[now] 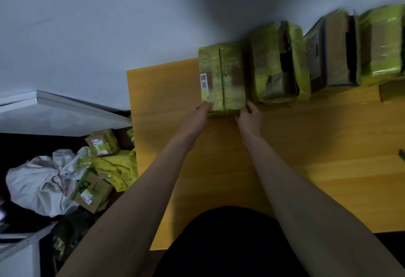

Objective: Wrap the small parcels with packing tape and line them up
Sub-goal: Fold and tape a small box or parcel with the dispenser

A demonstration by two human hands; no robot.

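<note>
Parcel [221,78], wrapped in yellow-green tape, lies at the table's [306,145] far edge by the wall, leftmost in a row of parcels [328,53], long axis running away from the person. A white label [203,80] on its left side is too blurred to read. The left hand [200,112] touches its near left corner with straight fingers; the right hand [251,115] touches its near right corner, fingers loosely bent.

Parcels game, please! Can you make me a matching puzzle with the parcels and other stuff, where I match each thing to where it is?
Things:
1. parcel with the white label
2. white sack
3. box with green print
4. blue-edged box

Places:
A. on the floor, just right of the sack
B. between both hands, at the row's left end
C. in the row by the wall, further right
D. on the floor, far left

Pairs: 1-B, 2-D, 3-A, 4-C
</note>
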